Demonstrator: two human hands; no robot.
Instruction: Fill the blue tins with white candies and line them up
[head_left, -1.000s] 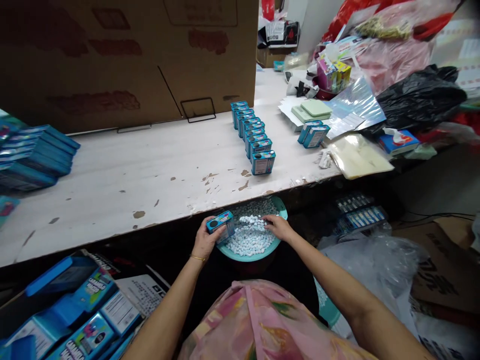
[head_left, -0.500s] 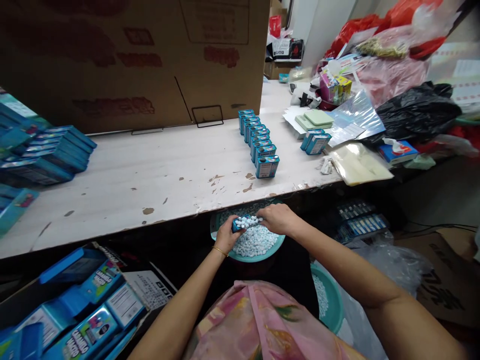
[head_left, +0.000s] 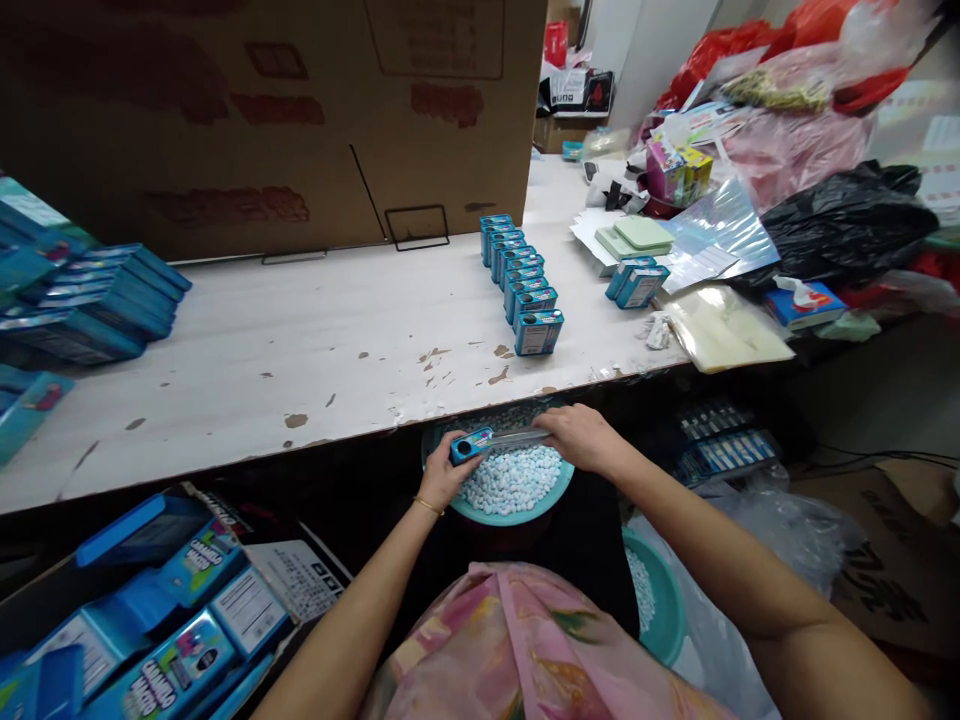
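Over a teal basin (head_left: pixel 556 497) of small white candies (head_left: pixel 514 480), my left hand (head_left: pixel 442 474) is closed around a small blue candy box (head_left: pixel 471 446). Its printed top with a dark round spot faces up. My right hand (head_left: pixel 581 438) grips the end of a long, clear plastic scoop-like piece (head_left: pixel 519 438), whose other end reaches the box's right side. The scoop's exact shape is blurred. No candies show on top of the box. On the white table ahead stands a row of similar blue boxes (head_left: pixel 538 333).
Stacked blue boxes (head_left: pixel 97 305) lie at left on the table (head_left: pixel 337 340). A large cardboard carton (head_left: pixel 337 120) stands behind. A carton of blue packs (head_left: pixel 176 670) is at lower left, another teal basin (head_left: pixel 675 610) at lower right. Bags (head_left: pixel 840 215) crowd the table's right end.
The heap of white candies over the box is gone, and its printed top now shows. My left hand has shifted slightly left, my right hand slightly right, exposing the clear scoop-like piece.
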